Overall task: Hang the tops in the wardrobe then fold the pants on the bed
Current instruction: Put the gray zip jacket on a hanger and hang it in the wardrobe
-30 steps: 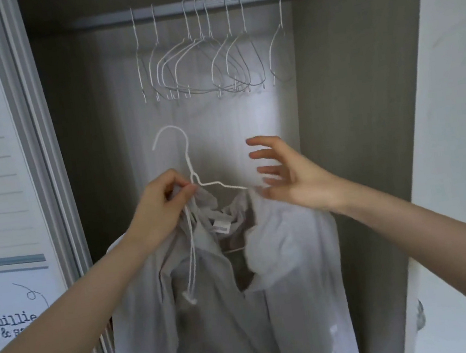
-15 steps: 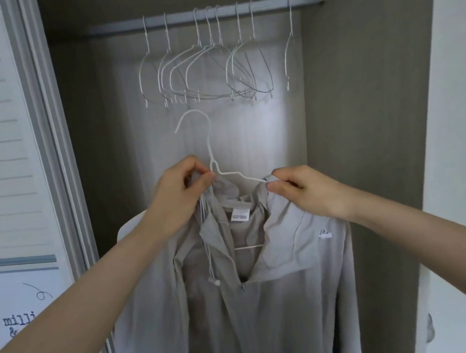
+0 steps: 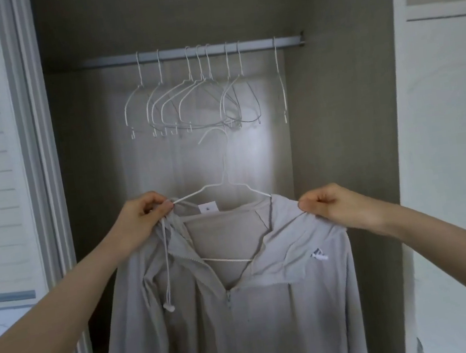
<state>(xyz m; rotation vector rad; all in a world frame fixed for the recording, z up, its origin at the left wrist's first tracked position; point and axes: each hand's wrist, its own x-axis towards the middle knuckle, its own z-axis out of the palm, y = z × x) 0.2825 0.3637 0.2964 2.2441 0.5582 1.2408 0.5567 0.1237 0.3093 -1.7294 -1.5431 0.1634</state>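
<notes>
Head view, wardrobe open. We hold a pale grey hooded top (image 3: 243, 308) on a white wire hanger (image 3: 228, 184), in front of the wardrobe and below the rail (image 3: 191, 52); its hook is not yet on the rail. Left hand (image 3: 142, 218) pinches the collar edge together w/ the hanger's left arm, so fabric and wire cannot slide apart. Right hand (image 3: 333, 206) pinches the right shoulder seam, drawing cloth outward over the wire end. Hands are well apart, one per shoulder, each clamped on fabric: this spreads the top square and keeps the hanger level. Front zip is part open; the hanger's lower bar shows through the neck opening. A drawstring (image 3: 166, 268) hangs loose from the left collar. Empty hangers (image 3: 187, 105) crowd the rail's middle, hooks approx. evenly spread; the held hook sits just below them. We judge the step as seating the shoulders before lifting the hook to the rail. Pants and bed: not in view.
</notes>
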